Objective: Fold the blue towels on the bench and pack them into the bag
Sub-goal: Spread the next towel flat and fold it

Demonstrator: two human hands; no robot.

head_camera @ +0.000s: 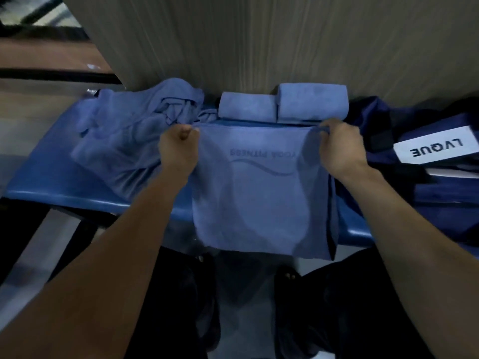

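Observation:
A blue towel (261,193) with a printed logo hangs flat over the front of the blue bench (51,182). My left hand (178,149) pinches its top left corner and my right hand (339,146) pinches its top right corner. Two folded blue towels (247,107) (312,102) lie side by side against the wall behind it. A heap of unfolded blue towels (129,130) covers the bench's left part. The dark navy bag (425,156) with a white label sits on the right end of the bench.
A beige wall (259,42) rises right behind the bench. Black bench legs (85,229) and grey floor show below the seat on the left. My dark trousers and shoes are under the hanging towel.

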